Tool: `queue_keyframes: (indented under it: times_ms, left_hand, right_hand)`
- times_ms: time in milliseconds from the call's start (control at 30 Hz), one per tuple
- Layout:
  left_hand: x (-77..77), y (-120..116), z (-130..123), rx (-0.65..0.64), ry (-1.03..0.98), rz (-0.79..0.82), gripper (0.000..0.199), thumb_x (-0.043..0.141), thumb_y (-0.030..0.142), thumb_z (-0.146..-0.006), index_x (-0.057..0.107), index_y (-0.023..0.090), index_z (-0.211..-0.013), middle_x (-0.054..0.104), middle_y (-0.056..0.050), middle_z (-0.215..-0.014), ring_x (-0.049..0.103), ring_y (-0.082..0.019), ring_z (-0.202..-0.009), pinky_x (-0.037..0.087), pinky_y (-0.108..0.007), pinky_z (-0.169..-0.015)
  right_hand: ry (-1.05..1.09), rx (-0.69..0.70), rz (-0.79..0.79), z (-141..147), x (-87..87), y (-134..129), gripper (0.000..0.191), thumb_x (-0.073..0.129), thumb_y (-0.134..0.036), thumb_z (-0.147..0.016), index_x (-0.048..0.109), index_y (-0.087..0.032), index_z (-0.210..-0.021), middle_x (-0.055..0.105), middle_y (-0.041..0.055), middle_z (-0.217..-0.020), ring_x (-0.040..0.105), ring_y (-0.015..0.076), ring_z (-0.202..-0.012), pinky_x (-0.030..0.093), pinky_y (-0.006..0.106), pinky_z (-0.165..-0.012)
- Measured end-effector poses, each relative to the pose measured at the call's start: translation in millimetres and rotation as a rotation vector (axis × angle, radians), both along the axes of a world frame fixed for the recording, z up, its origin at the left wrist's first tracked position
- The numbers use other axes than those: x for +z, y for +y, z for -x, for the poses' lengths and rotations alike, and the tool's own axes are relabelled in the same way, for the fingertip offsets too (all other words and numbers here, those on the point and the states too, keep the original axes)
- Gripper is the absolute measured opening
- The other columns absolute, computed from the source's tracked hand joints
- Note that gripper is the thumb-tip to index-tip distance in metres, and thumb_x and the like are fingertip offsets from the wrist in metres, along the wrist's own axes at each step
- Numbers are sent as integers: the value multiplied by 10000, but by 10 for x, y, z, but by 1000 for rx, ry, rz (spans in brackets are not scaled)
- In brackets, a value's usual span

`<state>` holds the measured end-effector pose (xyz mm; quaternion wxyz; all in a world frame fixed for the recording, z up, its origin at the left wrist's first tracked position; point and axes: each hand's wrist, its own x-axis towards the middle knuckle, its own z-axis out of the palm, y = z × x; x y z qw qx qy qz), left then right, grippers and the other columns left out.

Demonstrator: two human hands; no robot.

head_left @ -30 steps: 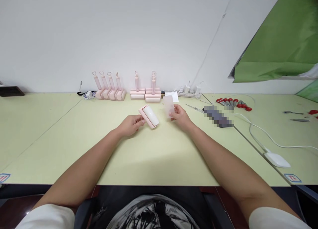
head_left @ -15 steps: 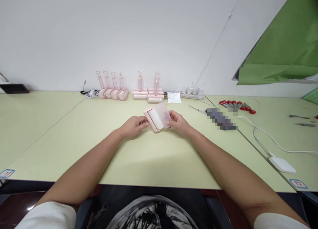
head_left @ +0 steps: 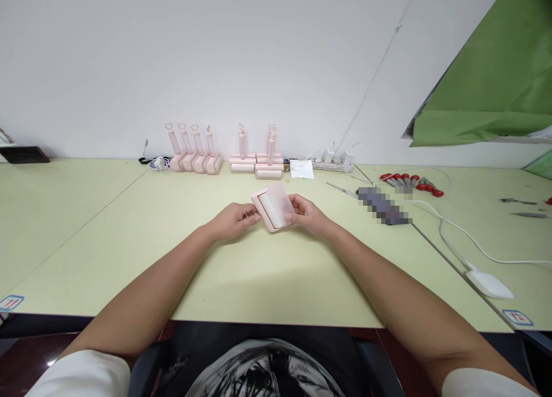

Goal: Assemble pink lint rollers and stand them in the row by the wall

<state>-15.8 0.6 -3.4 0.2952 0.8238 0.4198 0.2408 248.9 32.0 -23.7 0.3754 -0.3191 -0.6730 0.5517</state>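
Observation:
A pink lint roller (head_left: pixel 262 211) with a white roll is held tilted above the middle of the table. My left hand (head_left: pixel 235 219) is closed at its left edge, thumb on top and fingers curled; the part inside this hand is hidden. From the other side, my right hand (head_left: pixel 308 214) pinches a pale pink, see-through flap (head_left: pixel 282 203) between thumb and fingers. The flap lies over the right part of the white roll, leaving a narrow white strip showing. Whether the flap is joined to the roller I cannot tell.
Several more pink lint rollers (head_left: pixel 196 162) stand along the wall. Farther right are a white paper (head_left: pixel 302 169), a power strip (head_left: pixel 338 167), a blurred grey object (head_left: pixel 383 205), red-handled tools (head_left: pixel 399 180), a white cable (head_left: pixel 470 242) and a white charger (head_left: pixel 490 284).
The flap has come down closer over the roll, so less white shows. My right hand has shifted slightly with it; my left hand has stayed nearly in place.

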Motion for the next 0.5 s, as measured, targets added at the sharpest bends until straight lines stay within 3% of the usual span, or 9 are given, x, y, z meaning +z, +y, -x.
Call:
queue_keyframes:
  times_ms: [133, 300, 400, 500]
  left_hand:
    - [-8, -15, -21, -18, -15, 14, 380, 476, 501, -927, 676, 184, -991, 603, 6, -736, 497, -144, -642, 389, -267, -627]
    - [-13, -38, -56, -8, -74, 60, 396, 514, 521, -909, 693, 180, -997, 619, -1, -747, 507, -135, -630, 421, -270, -622]
    - [22, -62, -88, 28, -181, 256, 423, 578, 570, -860, 685, 173, -958, 668, -31, -811, 551, -123, -587, 453, -263, -563]
    - [103, -94, -117, 45, -321, 554, 508, 589, 645, -823, 667, 161, -954, 717, -92, -898, 621, -140, -566, 466, -260, -493]
  right_hand:
    - [-85, 80, -52, 31, -11, -47, 600, 808, -435, -702, 590, -189, -1204, 662, 61, -1119, 635, 218, -961, 515, 354, -841]
    - [-132, 79, -107, 70, 24, -109, 658, 763, -418, -765, 553, -180, -1342, 652, 71, -1203, 615, 235, -1037, 510, 347, -857]
    - [-70, 65, -52, 116, 55, -149, 626, 770, -403, -755, 578, -176, -1307, 661, 67, -1187, 618, 232, -1042, 531, 326, -833]
    - [48, 20, 147, 177, 86, -194, 542, 729, -411, -785, 576, -192, -1257, 692, 44, -1002, 658, 184, -828, 575, 283, -641]
